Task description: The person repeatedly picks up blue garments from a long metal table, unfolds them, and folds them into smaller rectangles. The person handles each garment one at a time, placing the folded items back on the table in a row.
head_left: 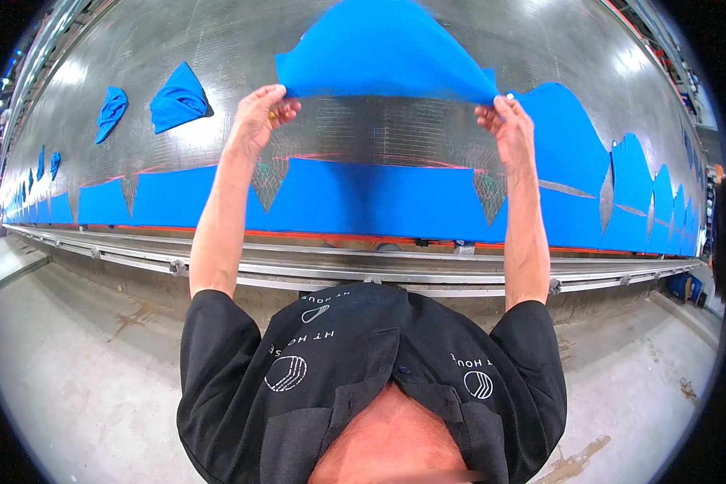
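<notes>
A blue fabric piece with a curved far edge (387, 52) stretches between my two hands, its near edge raised over the dark table top (339, 133). The left corner is pinched in my left hand (264, 113), between thumb and fingers. My right hand (510, 125) grips the right corner the same way, its other fingers curled. Beneath and nearer to me lies a flat blue fabric strip (371, 198) along the table's near edge, with pointed gaps between its sections. Just right of my right hand another curved blue piece (565, 133) rests flat.
Two folded blue fabric pieces (179, 101) lie to the left, with smaller bunched ones farther off. More cut blue pieces (633, 169) run along the right. A metal rail (315, 273) borders the table on my side, above the concrete floor (81, 347).
</notes>
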Tool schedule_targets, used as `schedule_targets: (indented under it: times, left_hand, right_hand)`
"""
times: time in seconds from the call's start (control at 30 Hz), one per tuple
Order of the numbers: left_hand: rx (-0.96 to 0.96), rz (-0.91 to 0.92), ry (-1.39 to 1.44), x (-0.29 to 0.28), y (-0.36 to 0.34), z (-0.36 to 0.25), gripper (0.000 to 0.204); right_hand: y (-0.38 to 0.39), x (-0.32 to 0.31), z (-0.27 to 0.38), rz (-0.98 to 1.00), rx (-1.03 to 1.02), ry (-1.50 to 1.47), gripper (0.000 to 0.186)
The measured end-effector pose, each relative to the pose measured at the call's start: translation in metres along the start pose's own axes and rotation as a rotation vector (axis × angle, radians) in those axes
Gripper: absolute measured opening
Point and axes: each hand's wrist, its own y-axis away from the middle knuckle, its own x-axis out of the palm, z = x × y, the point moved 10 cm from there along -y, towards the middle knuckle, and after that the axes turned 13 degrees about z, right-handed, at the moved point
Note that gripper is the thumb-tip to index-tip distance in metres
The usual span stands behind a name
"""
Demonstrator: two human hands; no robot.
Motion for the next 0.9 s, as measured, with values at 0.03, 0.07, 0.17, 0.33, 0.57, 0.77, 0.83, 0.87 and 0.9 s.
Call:
schedule_targets:
  times: [0.03, 0.07, 0.17, 0.33, 0.57, 0.77, 0.83, 0.87, 0.9]
  left_hand:
    - [-0.048, -0.014, -0.011, -0.006, 0.000, 0.019, 0.017]
    - [-0.093, -0.027, -0.022, -0.010, 0.003, 0.037, 0.018]
    - [-0.194, -0.144, -0.058, -0.025, 0.014, 0.068, 0.019]
    - [-0.212, -0.230, -0.087, -0.027, 0.040, 0.081, 0.015]
    - [-0.208, -0.213, -0.132, -0.024, 0.054, 0.081, 0.019]
    - [-0.204, -0.218, -0.135, -0.026, 0.061, 0.080, 0.020]
    - [-0.210, -0.218, -0.139, -0.025, 0.062, 0.082, 0.020]
    - [-0.208, -0.217, -0.136, -0.025, 0.063, 0.083, 0.020]
    - [-0.205, -0.216, -0.133, -0.025, 0.064, 0.084, 0.020]
  right_hand:
    - [0.007, -0.005, -0.016, -0.031, 0.045, 0.000, 0.017]
    - [0.015, -0.010, -0.032, -0.065, 0.090, 0.000, 0.017]
    - [0.036, -0.020, -0.067, -0.135, 0.193, 0.017, 0.019]
    - [0.064, -0.026, -0.092, -0.163, 0.248, 0.008, 0.020]
    - [0.078, -0.029, -0.090, -0.203, 0.246, 0.066, 0.019]
    - [0.080, -0.029, -0.089, -0.179, 0.222, 0.041, 0.018]
    - [0.082, -0.029, -0.094, -0.192, 0.242, 0.046, 0.019]
    - [0.083, -0.030, -0.095, -0.195, 0.248, 0.049, 0.019]
    - [0.085, -0.030, -0.096, -0.199, 0.250, 0.053, 0.019]
